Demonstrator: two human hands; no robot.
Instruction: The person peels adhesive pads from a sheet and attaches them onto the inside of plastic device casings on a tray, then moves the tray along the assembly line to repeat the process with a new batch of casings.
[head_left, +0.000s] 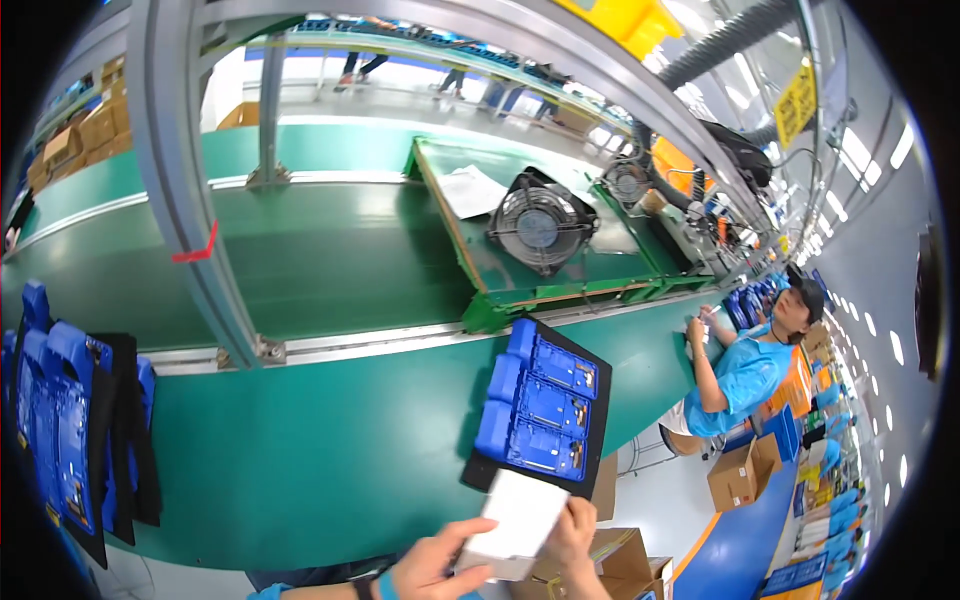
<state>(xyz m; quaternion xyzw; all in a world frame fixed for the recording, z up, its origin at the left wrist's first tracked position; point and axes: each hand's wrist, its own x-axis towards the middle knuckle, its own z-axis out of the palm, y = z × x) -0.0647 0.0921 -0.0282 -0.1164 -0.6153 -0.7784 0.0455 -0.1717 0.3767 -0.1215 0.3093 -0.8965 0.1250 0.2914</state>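
Between my two hands is a small white box (522, 512), held low at the bench's near edge. My left hand (440, 562) grips its left side, with fingers along the lower edge and one on top. At its right side, my right hand (574, 532) is closed around the corner. Just beyond the box, a black tray (597, 425) lies on the green bench (300, 450). Set in it are three blue plastic housings (540, 405) with their open insides facing up, small parts visible in them. The box covers the tray's near corner.
At far left stand more black trays with blue housings (60, 400). Behind the bench, a metal post (180, 180) rises beside a conveyor (330, 260), where a fan (540, 225) rests on a green-framed board. A co-worker (740, 370) sits at right; open cartons (620, 560) stand below.
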